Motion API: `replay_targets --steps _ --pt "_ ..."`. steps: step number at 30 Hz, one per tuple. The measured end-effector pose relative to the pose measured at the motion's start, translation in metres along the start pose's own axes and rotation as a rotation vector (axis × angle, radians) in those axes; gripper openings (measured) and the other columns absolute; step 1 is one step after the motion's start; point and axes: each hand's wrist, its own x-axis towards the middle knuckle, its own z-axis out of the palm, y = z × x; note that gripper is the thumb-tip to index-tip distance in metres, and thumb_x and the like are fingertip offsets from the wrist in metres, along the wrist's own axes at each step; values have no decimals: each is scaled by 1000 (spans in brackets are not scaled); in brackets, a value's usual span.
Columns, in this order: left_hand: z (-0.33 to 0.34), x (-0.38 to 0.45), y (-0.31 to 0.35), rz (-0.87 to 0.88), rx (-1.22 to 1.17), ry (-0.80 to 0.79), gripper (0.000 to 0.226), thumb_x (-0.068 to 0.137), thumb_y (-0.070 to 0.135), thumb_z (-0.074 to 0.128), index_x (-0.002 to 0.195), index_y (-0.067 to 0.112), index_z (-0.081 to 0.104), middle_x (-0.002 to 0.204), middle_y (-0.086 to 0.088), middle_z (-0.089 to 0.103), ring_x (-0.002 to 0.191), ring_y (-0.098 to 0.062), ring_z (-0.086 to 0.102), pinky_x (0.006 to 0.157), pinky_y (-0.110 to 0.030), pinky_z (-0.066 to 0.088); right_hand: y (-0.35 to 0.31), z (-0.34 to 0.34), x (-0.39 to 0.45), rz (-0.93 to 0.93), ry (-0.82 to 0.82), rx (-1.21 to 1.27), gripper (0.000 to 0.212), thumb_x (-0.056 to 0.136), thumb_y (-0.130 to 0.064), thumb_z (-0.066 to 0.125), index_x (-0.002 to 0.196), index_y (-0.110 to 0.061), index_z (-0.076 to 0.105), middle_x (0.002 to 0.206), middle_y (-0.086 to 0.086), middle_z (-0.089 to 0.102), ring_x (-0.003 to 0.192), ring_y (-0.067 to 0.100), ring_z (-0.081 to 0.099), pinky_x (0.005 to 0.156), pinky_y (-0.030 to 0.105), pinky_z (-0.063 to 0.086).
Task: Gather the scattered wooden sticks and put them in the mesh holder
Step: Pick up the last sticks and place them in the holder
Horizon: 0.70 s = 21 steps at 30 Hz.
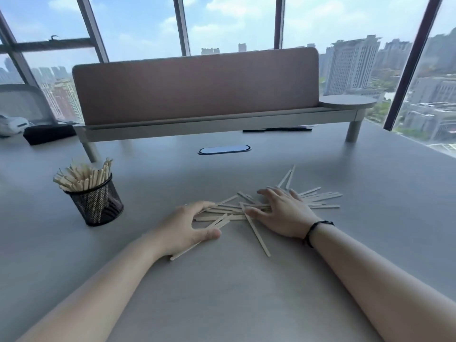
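Observation:
Several flat pale wooden sticks (318, 197) lie scattered in a loose pile on the grey table (222, 292). My left hand (187, 228) rests at the pile's left end, fingers curved around some sticks, thumb below them. My right hand (283, 213) lies palm down on the middle of the pile, fingers spread, a black band on its wrist. One long stick (259, 235) slants toward me between the hands. To the left stands a black mesh holder (98, 203), upright, with many sticks in it.
A pink divider panel on a raised shelf (197, 90) crosses the table's far side, with a round shelf end (348, 102) at right. A cable port (224, 149) sits mid-table. A black pouch (49, 134) and white object (12, 124) lie far left.

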Motion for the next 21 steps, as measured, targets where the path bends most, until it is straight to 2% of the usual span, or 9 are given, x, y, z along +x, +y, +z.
replay_targets --steps 3,5,7,10,12,15,16,18,21 --pt "3 12 2 31 -49 67 59 64 59 84 116 36 67 118 20 66 110 6 59 99 -22 45 -13 6 5 -57 -6 -30 81 82 -83 33 144 -31 43 153 -8 43 141 11 36 117 35 23" --pt "5 20 2 55 -71 86 48 64 50 89 105 35 70 108 19 69 103 7 61 97 -23 47 -22 11 8 -88 0 -33 79 85 -79 36 146 -28 41 155 -6 41 142 12 34 117 35 23" --pt "5 27 0 91 -84 87 41 64 45 91 100 34 73 102 20 71 100 8 62 95 -22 48 -29 14 12 -99 10 -17 76 88 -76 38 146 -28 42 156 -5 41 142 15 35 118 35 22" --pt "4 29 -3 157 -54 111 37 66 49 88 97 33 78 98 23 73 97 11 63 87 -12 46 -32 16 19 -127 29 -22 66 88 -74 42 136 -30 52 145 -5 52 133 20 46 112 36 29" --pt "5 30 -7 204 -13 132 39 70 56 82 102 34 78 101 21 74 97 10 63 87 -12 46 -32 17 24 -159 48 -46 59 86 -75 43 123 -32 59 132 -8 61 124 18 52 105 36 34" --pt "7 32 -11 248 47 142 47 75 71 66 112 42 73 108 22 71 103 4 64 91 -32 52 -29 18 31 -197 68 -2 55 84 -76 46 116 -33 62 119 -11 68 116 16 57 100 36 38" --pt "9 32 -11 261 71 153 48 77 72 63 115 45 70 111 23 69 107 2 62 92 -34 52 -29 19 32 -210 76 22 54 83 -76 48 115 -34 63 116 -11 70 114 16 59 99 36 39" --pt "11 33 -7 288 108 195 53 78 75 60 120 44 66 122 26 65 116 0 59 97 -36 50 -29 19 35 -236 87 70 50 82 -73 55 115 -35 62 113 -10 72 110 17 62 97 36 42" --pt "13 33 -5 221 136 202 76 71 85 52 132 40 58 140 23 54 131 -2 48 107 -30 41 -30 20 37 -256 66 161 44 81 -64 64 116 -39 63 114 -16 72 108 14 64 91 31 47"
